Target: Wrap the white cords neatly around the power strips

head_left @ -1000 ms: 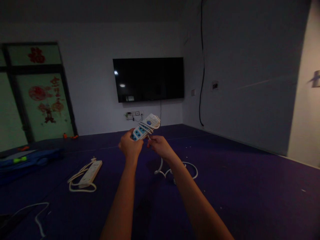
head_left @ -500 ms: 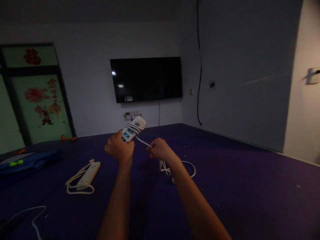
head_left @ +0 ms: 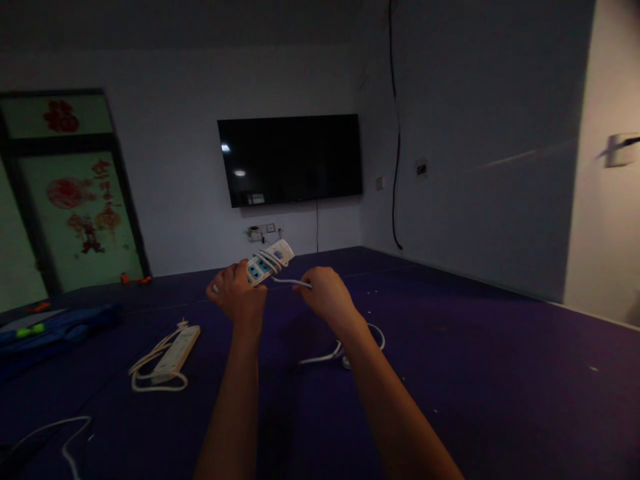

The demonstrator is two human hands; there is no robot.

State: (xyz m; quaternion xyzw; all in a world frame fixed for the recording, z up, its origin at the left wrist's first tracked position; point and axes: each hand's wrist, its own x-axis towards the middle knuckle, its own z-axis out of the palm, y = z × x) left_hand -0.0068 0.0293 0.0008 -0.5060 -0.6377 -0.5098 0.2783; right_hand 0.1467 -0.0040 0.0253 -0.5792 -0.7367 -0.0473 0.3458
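Above the purple surface (head_left: 320,420), left hand (head_left: 236,295) is gripping the near-left end of the power strip (head_left: 259,269), its long axis pointing far-right; right hand (head_left: 327,299) is pinching the white cord (head_left: 291,281), just right of the strip.

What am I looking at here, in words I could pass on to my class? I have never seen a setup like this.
There is no robot: these are a person's own bare hands, seen from a camera worn on their head, looking forward and down. The left hand grips one end of a white power strip with blue sockets. A white cord is wound around the strip, and the right hand pinches a stretch leading from it. On the purple surface lie a second strip and, farther left, blue cloth. A dark screen hangs on the wall.
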